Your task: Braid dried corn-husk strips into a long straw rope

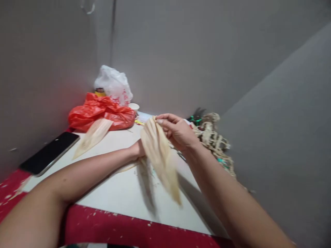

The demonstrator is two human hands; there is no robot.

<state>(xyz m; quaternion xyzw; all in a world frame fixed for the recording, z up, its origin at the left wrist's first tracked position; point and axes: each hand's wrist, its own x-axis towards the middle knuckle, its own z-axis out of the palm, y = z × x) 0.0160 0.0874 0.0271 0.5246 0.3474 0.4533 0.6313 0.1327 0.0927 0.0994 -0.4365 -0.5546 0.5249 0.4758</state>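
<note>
A pale, dried corn husk (pixel 161 155) hangs from my right hand (pixel 179 131), its top pinched between thumb and fingers and its pointed end drooping toward the table. Behind the husk is my left hand (pixel 138 150); its fingers are hidden, so I cannot tell what they do. A strip of husk (pixel 128 167) lies on the white board below the left wrist. Another husk (pixel 94 136) rests farther left, its upper end against a red plastic bag (pixel 103 113).
A black phone (pixel 50 153) lies at the board's left edge. Behind the red bag stand a white plastic bag (pixel 112 81) and a white cup (pixel 134 106). Tangled beige cords (pixel 212 136) are heaped at right. Red cloth (pixel 116 224) borders the white board (pixel 108 196); grey walls enclose it.
</note>
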